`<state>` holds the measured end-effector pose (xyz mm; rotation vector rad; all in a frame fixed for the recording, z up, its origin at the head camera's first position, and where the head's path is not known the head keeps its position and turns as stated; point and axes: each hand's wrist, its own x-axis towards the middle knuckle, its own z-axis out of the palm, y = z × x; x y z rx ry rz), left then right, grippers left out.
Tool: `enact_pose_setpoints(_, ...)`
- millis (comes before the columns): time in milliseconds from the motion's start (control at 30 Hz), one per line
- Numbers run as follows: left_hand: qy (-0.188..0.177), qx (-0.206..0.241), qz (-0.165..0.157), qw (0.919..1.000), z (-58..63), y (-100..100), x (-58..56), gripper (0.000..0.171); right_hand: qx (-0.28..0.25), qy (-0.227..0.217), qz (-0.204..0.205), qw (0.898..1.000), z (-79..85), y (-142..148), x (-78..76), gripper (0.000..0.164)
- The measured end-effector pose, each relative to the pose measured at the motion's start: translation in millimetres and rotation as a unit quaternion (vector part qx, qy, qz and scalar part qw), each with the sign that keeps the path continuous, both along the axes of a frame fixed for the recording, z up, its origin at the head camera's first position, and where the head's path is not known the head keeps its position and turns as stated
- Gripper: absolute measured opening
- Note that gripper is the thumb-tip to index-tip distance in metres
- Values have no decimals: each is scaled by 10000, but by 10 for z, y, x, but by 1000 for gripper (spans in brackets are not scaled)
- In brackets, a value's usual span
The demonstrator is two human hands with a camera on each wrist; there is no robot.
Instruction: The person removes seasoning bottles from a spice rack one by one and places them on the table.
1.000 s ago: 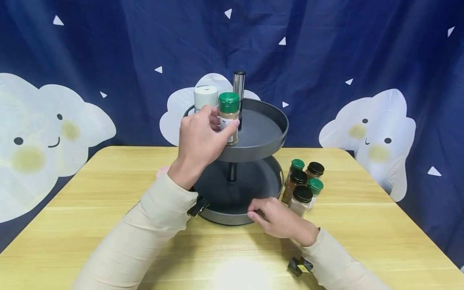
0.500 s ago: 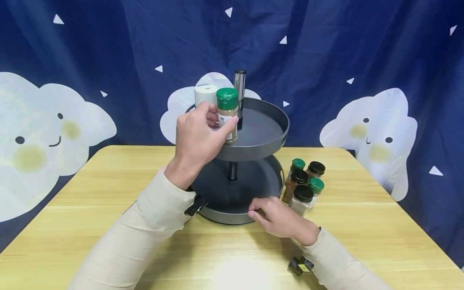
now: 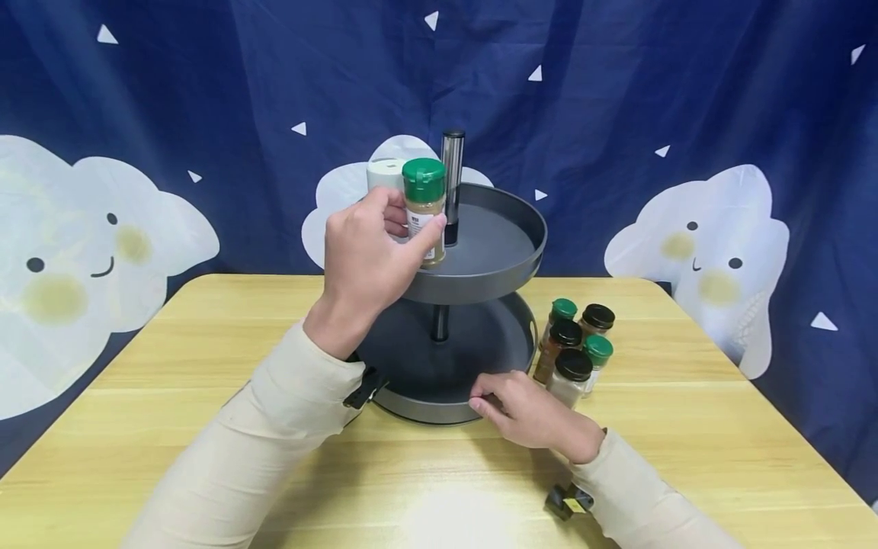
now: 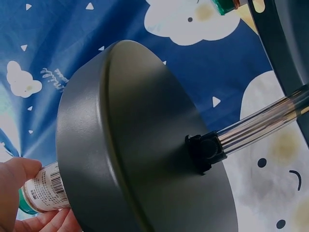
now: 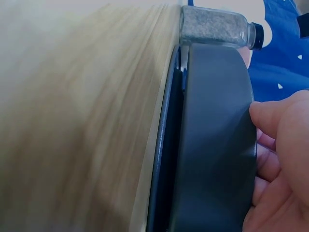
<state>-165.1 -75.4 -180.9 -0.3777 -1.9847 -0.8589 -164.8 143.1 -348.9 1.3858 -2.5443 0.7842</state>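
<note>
My left hand (image 3: 373, 248) grips a spice jar (image 3: 424, 217) with a green lid, upright over the upper tray (image 3: 490, 282) of a dark grey two-tier stand. In the left wrist view, that tray's wall hides the base of the jar (image 4: 46, 188). Behind it stands a white-topped container (image 3: 386, 174), partly covered by hand and jar. My right hand (image 3: 524, 410) pinches the front rim of the lower tray (image 3: 425, 412). The right wrist view shows its thumb (image 5: 268, 113) against the wall's edge, fingers curled on the inner side.
Several spice jars (image 3: 572, 367) with black and green lids cluster right of the stand. A clear jar (image 5: 212, 26) of pale granules stands beside the lower tray in the right wrist view. The stand's metal post (image 3: 453, 164) rises above the upper tray.
My left hand has moved slightly up and left with the green-lidded spice jar, which now covers more of the white-topped container. The right hand stays at the lower rim.
</note>
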Motion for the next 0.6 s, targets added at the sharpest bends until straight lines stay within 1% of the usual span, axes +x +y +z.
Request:
enact_pose_setpoints(267,99,71,-44,9999,11,-31,21,34,-29,-16,3,10000,-3,0,6,10)
enact_pose_setpoints(467,167,77,-11,9998,15,-52,43,33,-42,27,-14,10000,-2,-1,6,11)
enact_pose_setpoints(600,176,86,10,9998,8,-78,58,35,-30,13,-43,10000,0,-1,6,10)
